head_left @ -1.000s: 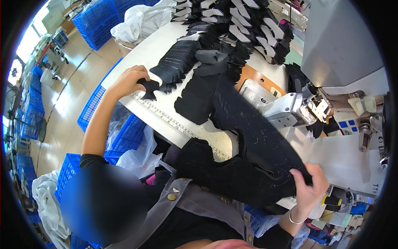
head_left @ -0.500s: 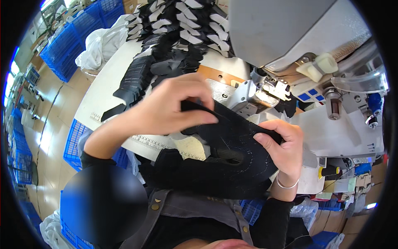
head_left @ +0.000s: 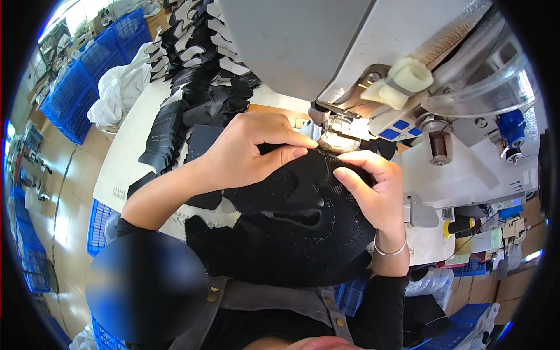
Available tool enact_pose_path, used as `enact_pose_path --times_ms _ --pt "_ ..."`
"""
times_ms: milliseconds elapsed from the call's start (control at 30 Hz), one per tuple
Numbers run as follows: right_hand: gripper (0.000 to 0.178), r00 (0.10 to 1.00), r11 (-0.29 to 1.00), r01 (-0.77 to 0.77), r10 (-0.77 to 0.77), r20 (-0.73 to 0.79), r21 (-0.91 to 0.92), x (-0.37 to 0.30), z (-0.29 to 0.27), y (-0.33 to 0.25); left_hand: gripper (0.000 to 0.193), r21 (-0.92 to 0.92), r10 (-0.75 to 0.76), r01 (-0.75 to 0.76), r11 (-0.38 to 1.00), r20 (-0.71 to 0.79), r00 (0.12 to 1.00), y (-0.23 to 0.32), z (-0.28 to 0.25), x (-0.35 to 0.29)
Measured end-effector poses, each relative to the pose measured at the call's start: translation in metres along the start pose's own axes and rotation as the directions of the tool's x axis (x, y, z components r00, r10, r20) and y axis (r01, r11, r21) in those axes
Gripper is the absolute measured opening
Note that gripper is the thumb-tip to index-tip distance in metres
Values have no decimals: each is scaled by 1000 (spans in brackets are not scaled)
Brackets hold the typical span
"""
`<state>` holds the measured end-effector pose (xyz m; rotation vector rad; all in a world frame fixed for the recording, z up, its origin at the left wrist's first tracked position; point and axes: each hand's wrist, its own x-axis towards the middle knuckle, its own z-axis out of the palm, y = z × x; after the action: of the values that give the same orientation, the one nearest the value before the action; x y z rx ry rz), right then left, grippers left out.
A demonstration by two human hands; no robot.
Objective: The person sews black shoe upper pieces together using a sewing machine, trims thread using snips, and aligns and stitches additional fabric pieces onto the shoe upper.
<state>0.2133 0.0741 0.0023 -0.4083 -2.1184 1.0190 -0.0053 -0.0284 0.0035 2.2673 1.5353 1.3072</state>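
A black mesh fabric piece (head_left: 274, 248) with a slit-shaped opening and pale stitch lines spreads across in front of my chest. Its far edge lies beside the lit needle area of a sewing machine (head_left: 341, 135). My left hand (head_left: 251, 153) pinches that edge between thumb and fingers, just left of the needle area. On the other side my right hand (head_left: 376, 188), with a bracelet at the wrist, grips the same edge, its thumb on top. Both hands are closed on the fabric; the needle itself cannot be made out.
Rows of stacked black and pale cut pieces (head_left: 166, 131) lie on the white table (head_left: 114, 169) at the left. The grey machine head (head_left: 286, 41) overhangs the far side. Blue crates (head_left: 61, 114) stand on the floor at left. A thread spool (head_left: 461, 226) sits at right.
Both hands have carried the fabric's far edge up to the machine's needle area and come closer together. The fabric lies flatter, and the view has shifted to the right.
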Motion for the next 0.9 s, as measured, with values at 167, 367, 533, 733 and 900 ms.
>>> enact_pose_path --times_ms 167,367,533,733,900 --pt "14 952 950 -297 303 54 -95 4 -9 7 15 -92 -46 43 995 -29 999 -13 2 16" --pt "13 954 917 -298 298 39 266 8 -10 22 16 -163 -127 132 978 43 991 -20 -10 30" --pt "20 969 927 -217 243 -48 306 9 -7 29 20 -76 -140 148 986 102 985 -30 -18 51" --pt "17 956 893 -225 279 -88 391 7 -3 32 21 -83 -140 161 983 213 967 -47 -23 62" --pt "13 987 953 -124 148 -67 278 6 -1 28 20 -59 -56 64 996 125 991 -46 -17 52"
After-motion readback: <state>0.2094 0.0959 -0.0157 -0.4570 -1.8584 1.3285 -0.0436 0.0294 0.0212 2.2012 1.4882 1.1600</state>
